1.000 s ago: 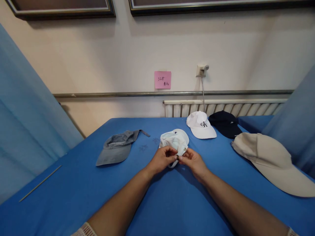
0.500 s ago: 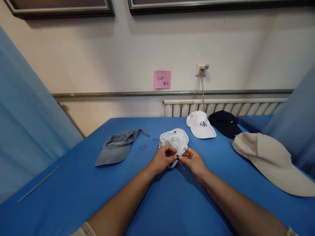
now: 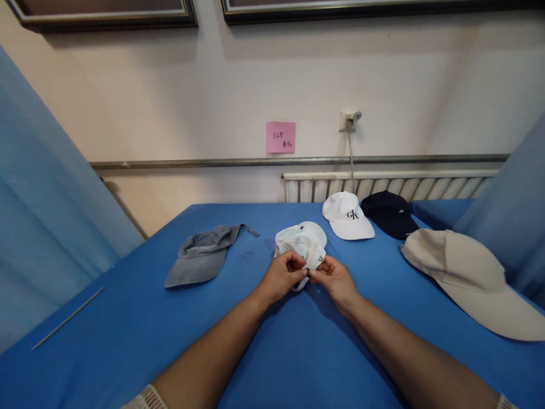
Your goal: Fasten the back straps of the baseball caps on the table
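A pale, whitish baseball cap [image 3: 293, 238] lies on the blue-covered table, its brim pointing away from me and its back strap towards me. My left hand [image 3: 281, 278] pinches the strap at the back from the left, thumb against fingers. From the right, my right hand [image 3: 334, 278] grips the other side of the strap, its fingertips almost meeting the left ones. A small dark piece, perhaps the buckle, shows between the thumbs; the fingers hide most of it.
A grey cap [image 3: 200, 255] with a loose strap lies on the left, near a thin stick [image 3: 68, 318]. To the right are a white cap [image 3: 344, 213], a black cap [image 3: 387, 210] and a large beige cap [image 3: 472, 272]. A radiator [image 3: 392, 184] stands behind the blue table [image 3: 170, 341].
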Demonstrator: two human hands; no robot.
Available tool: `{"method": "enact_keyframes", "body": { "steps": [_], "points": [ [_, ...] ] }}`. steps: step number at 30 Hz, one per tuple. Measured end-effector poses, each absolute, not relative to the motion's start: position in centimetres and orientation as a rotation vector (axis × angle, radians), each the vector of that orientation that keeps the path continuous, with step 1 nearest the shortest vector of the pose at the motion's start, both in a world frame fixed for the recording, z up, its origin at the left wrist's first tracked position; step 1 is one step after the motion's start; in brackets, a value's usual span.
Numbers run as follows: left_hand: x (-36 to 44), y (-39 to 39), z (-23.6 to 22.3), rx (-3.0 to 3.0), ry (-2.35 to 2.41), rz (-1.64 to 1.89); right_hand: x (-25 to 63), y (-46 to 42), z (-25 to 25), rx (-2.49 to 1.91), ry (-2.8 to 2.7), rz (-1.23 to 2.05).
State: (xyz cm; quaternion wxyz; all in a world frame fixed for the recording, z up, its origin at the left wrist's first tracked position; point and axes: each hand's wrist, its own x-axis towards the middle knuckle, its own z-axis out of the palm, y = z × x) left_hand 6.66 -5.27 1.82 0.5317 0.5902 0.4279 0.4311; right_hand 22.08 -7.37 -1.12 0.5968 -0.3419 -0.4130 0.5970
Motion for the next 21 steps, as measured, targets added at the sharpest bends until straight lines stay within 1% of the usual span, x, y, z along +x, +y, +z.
{"method": "enact_keyframes", "body": {
  "steps": [6,14,21],
  "points": [
    [6.66,-5.26,1.66,1.436,1.040,1.029,22.14,-7.92,-0.43,-0.894,-0.878,1.447],
    [6.70,-5.22,1.92,1.347,0.999,1.044,22.06,-7.86,-0.27,-0.762,-0.858,1.464],
    [6.92,-5.38,1.79,1.334,1.010,1.062,21.95,-7.69,-0.55,-0.772,-0.865,1.445]
  ]
}}
